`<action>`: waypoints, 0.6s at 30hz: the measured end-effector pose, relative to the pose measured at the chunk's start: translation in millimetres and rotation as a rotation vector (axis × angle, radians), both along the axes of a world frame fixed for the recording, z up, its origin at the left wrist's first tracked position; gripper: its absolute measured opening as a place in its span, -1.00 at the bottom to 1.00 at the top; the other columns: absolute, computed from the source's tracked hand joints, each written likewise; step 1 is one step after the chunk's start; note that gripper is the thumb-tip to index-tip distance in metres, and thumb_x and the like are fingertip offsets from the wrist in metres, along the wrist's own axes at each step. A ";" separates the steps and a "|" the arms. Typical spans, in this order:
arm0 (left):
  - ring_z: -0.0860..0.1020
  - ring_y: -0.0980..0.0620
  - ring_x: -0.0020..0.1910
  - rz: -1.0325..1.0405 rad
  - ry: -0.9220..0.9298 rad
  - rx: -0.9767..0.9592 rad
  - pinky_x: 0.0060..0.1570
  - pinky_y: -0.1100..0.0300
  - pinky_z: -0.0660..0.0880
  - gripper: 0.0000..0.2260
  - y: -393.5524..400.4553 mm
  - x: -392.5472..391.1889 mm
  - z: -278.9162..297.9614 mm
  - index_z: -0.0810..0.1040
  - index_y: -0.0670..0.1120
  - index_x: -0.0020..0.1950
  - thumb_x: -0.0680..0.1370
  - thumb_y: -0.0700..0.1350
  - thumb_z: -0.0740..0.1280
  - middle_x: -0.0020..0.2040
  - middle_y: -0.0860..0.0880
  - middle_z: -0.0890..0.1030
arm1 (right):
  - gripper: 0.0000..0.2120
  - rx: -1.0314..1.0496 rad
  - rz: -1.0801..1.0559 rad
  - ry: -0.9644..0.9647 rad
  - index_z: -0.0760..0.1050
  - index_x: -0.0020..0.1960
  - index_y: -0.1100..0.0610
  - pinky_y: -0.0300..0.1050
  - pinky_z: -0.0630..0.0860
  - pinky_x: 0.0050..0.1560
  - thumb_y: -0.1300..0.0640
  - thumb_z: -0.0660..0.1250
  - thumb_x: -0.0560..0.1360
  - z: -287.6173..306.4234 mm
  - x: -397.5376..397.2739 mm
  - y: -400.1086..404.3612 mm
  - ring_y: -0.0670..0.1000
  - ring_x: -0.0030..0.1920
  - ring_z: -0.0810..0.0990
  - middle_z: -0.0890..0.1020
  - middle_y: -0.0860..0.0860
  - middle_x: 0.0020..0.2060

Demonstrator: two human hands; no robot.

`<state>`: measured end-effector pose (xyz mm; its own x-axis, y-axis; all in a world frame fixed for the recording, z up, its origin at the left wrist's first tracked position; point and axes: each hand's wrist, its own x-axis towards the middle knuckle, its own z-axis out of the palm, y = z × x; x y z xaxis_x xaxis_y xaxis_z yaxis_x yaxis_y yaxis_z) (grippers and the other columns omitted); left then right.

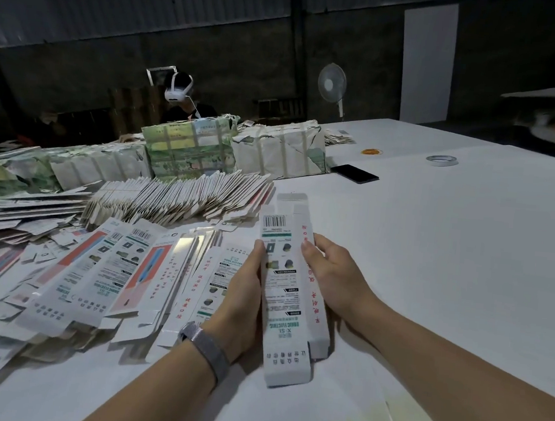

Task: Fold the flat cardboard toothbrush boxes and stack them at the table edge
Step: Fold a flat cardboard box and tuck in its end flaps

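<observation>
A long white toothbrush box (287,295) with a barcode and green and red print is held upright-lengthwise above the white table (449,259), partly squared open. My left hand (245,294), with a grey watch band on the wrist, grips its left edge. My right hand (327,275) grips its right edge, fingers curled round the side panel. To the left lies a fanned spread of flat boxes (123,270), and behind it a long leaning row of flat boxes (183,195).
Wrapped bundles (188,145) of stock stand at the back, with a person wearing a headset (179,91) behind them. A black phone (355,173), a tape roll (441,160) and orange rubber bands (372,150) lie on the far table. A fan (331,84) stands beyond.
</observation>
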<state>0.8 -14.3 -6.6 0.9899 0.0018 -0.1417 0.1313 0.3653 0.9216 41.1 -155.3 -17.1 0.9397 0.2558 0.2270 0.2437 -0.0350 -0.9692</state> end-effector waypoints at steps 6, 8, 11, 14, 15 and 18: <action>0.72 -0.18 0.02 -0.017 -0.081 0.069 -0.19 0.02 0.67 -0.60 -3.9 -1.5 -6.1 0.64 0.05 0.27 0.60 0.20 0.17 0.10 -0.17 0.72 | -0.66 -0.025 0.103 -0.057 0.43 0.31 -0.16 0.09 0.66 0.02 -0.17 0.23 0.56 -1.9 -5.1 -0.9 -0.01 -0.01 0.72 0.71 -0.12 0.06; 0.71 -0.16 0.03 -0.030 -0.121 0.102 -0.16 0.03 0.67 -0.60 -6.1 -1.5 -7.4 0.59 0.09 0.31 0.58 0.20 0.19 0.09 -0.15 0.72 | -0.59 -0.020 0.132 -0.052 0.38 0.34 -0.18 0.07 0.67 -0.01 -0.21 0.26 0.52 -3.2 -4.6 -1.5 -0.01 -0.02 0.73 0.70 -0.13 0.06; 0.70 -0.17 0.08 -0.057 -0.118 0.126 0.01 -0.07 0.66 -0.61 -5.2 0.5 -8.7 0.56 0.10 0.34 0.63 0.21 0.13 0.12 -0.14 0.72 | -0.51 -0.019 0.138 -0.048 0.35 0.34 -0.20 0.08 0.67 0.00 -0.25 0.33 0.45 -4.4 -3.1 -1.5 -0.02 -0.02 0.72 0.69 -0.17 0.06; 0.70 -0.17 0.09 -0.053 -0.136 0.158 0.06 -0.11 0.65 -0.47 -6.8 1.5 -6.6 0.54 0.13 0.35 0.46 0.30 0.18 0.13 -0.13 0.72 | -0.43 -0.016 0.158 -0.038 0.33 0.33 -0.22 0.11 0.67 0.03 -0.30 0.38 0.38 -4.3 -3.2 -1.6 -0.02 0.00 0.72 0.69 -0.16 0.07; 0.71 -0.15 0.07 -0.058 -0.148 0.175 0.02 -0.08 0.66 -0.45 -7.4 2.2 -6.9 0.54 0.15 0.33 0.42 0.32 0.18 0.11 -0.12 0.72 | -0.43 -0.012 0.165 -0.036 0.33 0.33 -0.22 0.11 0.66 0.05 -0.30 0.38 0.37 -4.0 -3.7 -1.8 -0.02 0.01 0.72 0.69 -0.16 0.07; 0.73 -0.11 -0.01 -0.085 -0.171 0.227 -0.15 0.07 0.67 -0.45 -6.2 2.9 -7.2 0.53 0.19 0.31 0.40 0.37 0.16 0.03 -0.08 0.75 | -0.42 0.011 0.181 -0.024 0.34 0.35 -0.17 0.13 0.64 0.11 -0.28 0.37 0.38 -2.7 -5.0 -2.2 -0.01 0.06 0.71 0.68 -0.13 0.13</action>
